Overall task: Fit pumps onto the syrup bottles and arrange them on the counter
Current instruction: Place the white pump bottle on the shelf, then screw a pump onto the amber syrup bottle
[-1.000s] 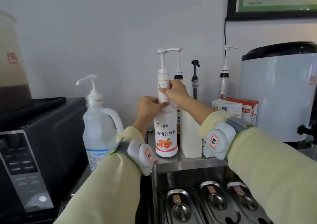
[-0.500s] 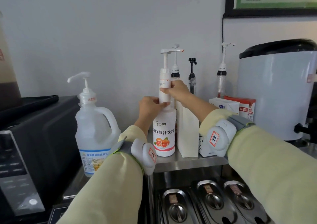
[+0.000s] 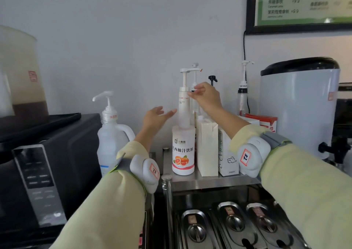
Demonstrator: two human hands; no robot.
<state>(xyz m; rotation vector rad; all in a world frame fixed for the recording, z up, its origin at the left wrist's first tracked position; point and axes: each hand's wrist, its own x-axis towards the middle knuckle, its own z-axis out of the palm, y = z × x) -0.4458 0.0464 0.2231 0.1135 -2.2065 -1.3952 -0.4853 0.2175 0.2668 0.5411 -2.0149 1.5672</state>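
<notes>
Steel tabletop (image 3: pixel 209 180) at a white wall: the bottle (image 3: pixel 183 149) stands upright on it, pump (image 3: pixel 184 96) fitted. My left hand (image 3: pixel 154 117) is spread, holding nothing, beside the neck. My right hand (image 3: pixel 206 96) has fingertips at the pump collar, grip unclear.

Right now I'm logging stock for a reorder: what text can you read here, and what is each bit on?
"西柚汁饮料": front label of the grapefruit bottle.
"MONIN": pump collar of the clear bottle at the back right.
"9.9": prices on the menu board; its drink names are too blurred.
Too small or blurred to read: the jug label, the cartons, the wrist tags.
</notes>
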